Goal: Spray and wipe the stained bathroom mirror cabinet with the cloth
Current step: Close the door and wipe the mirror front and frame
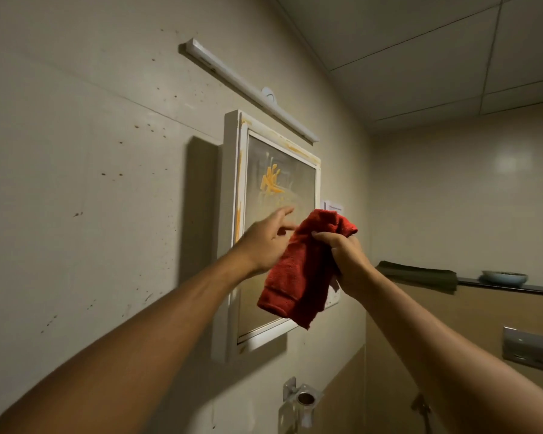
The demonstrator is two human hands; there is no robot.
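Right hand (345,255): fingers curled tight round the cloth's top.
Left hand (264,242): fingers stretched out, gripping nothing, just beside the cloth.
Cloth (298,277): red, hanging bunched before the cabinet's lower right.
Cabinet (229,214): white-framed mirror on the wall.
Stains (271,183): orange smears on glass and frame.
Light (251,89): white bar above the cabinet.

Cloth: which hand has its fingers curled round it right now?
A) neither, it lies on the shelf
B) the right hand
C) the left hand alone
B: the right hand has its fingers curled round the top of the red cloth, while the left hand reaches toward the mirror with its fingers straight.
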